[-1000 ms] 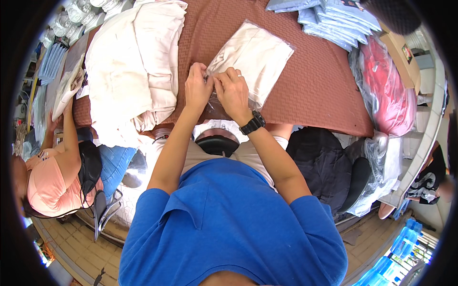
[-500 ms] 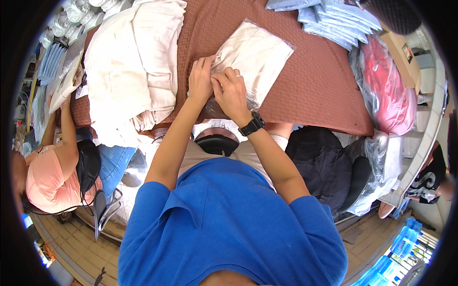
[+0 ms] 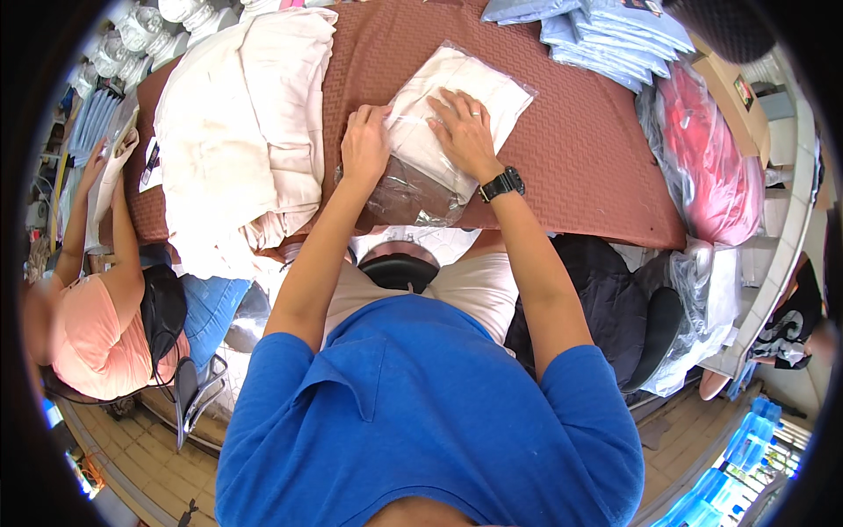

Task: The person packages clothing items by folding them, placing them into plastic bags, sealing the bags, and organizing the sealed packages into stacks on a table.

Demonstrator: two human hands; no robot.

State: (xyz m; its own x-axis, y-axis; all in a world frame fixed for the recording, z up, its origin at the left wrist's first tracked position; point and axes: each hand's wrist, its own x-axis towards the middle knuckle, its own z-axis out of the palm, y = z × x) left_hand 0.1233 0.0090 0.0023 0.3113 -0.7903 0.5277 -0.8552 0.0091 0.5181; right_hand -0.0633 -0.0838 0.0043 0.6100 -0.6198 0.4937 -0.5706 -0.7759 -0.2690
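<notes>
Two hands of mine are on one clear plastic bag with a folded cream-white garment inside [image 3: 448, 114], lying on the brown-red textured cloth of the table [image 3: 580, 167] right in front of me. I judge the packing well along: the garment is inside and fills the far part of the bag, while the near end of the bag, by the table edge, looks slack and rumpled with no fabric in it. Flattening and closing that end is what seems left.

Going left to right: at the far left a person in a peach-coloured top [image 3: 79, 334] sits beside the table, hands busy with something pale, well apart from me. Next comes a loose heap of unpacked cream-white garments [image 3: 237, 140], spreading over the table's left side and hanging past its edge; it lies just beside my left arm and crowds that side. My left hand [image 3: 364, 145] has its fingers curled, pinching the bag's left edge. My right hand [image 3: 465, 132], with a black wristwatch [image 3: 501, 184] on the wrist, lies open and flat, fingers spread, pressing the bag down. Farther right, a stack of folded light-blue garments in bags [image 3: 606, 35] sits at the table's far edge, then a red bundle in clear plastic [image 3: 711, 167] off the right end.
</notes>
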